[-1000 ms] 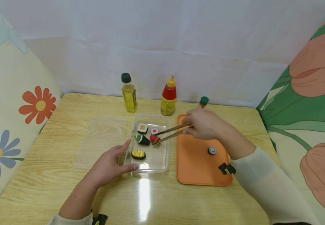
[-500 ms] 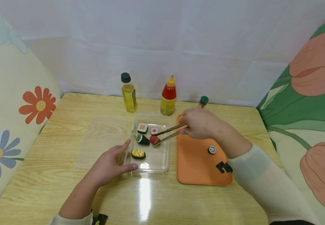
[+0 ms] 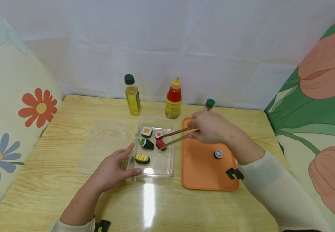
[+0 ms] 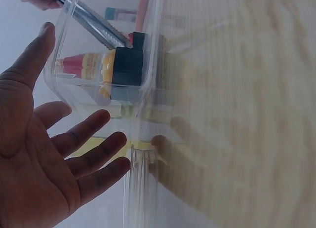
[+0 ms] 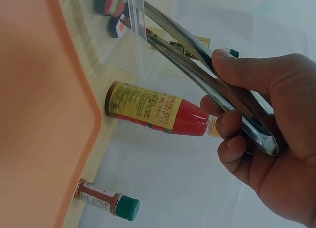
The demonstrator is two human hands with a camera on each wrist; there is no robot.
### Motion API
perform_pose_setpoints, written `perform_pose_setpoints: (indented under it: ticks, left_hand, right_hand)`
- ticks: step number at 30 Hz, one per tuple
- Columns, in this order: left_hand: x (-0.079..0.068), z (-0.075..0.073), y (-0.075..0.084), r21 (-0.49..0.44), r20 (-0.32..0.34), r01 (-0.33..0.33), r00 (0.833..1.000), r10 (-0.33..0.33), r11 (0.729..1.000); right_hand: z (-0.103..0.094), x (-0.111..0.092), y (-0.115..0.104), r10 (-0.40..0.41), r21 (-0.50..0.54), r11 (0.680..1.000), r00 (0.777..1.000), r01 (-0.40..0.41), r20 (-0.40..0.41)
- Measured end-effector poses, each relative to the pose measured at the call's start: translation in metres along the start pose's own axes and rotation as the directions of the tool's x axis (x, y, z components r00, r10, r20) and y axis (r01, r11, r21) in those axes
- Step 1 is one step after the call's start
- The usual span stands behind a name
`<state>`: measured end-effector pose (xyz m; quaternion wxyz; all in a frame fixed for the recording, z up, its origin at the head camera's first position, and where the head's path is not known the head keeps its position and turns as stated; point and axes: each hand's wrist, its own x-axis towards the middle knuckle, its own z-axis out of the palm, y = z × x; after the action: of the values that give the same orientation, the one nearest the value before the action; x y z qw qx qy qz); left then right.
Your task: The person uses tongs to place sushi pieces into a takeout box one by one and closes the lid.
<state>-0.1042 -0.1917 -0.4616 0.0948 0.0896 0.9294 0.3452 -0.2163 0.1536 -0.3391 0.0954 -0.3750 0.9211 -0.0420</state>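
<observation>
My right hand (image 3: 210, 127) holds metal tongs (image 5: 197, 70), its fingers curled round them. The tong arms stand apart, their tips right at a red-topped sushi piece (image 3: 161, 145) inside the clear plastic box (image 3: 167, 166). My left hand (image 3: 113, 170) rests at the box's left front corner with fingers spread and thumb at the front rim. Also in the box are an orange-centred square sushi roll (image 3: 146, 131), a small red-centred roll (image 3: 158, 134), a dark cone hand roll (image 3: 147, 143) and a yellow-topped sushi piece (image 3: 142, 158).
An orange tray (image 3: 202, 174) right of the box bears one small round roll (image 3: 218, 154). A clear lid (image 3: 105, 145) lies at left. Behind stand an oil bottle (image 3: 133, 100), a red sauce bottle (image 3: 173, 100) and a green-capped jar (image 5: 106, 198).
The red-topped piece has shifted slightly and now lies flatter in the box, with the tong tips a little wider apart. My right hand moved slightly left, then back; the left stayed still.
</observation>
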Motion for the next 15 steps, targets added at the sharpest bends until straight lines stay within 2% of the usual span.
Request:
perform_pose_setpoints:
  ticks: [7, 15]
  left_hand:
    - [0.0, 0.001, -0.001, 0.008, 0.003, 0.0, 1.0, 0.0, 1.0]
    - [0.001, 0.001, -0.002, 0.011, 0.004, 0.008, 1.0, -0.008, 1.0]
  right_hand:
    - [0.004, -0.011, 0.009, -0.014, 0.059, 0.998, 1.0, 0.016, -0.027]
    - [0.014, -0.024, 0.024, -0.061, 0.12, 0.99, 0.992, 0.074, -0.11]
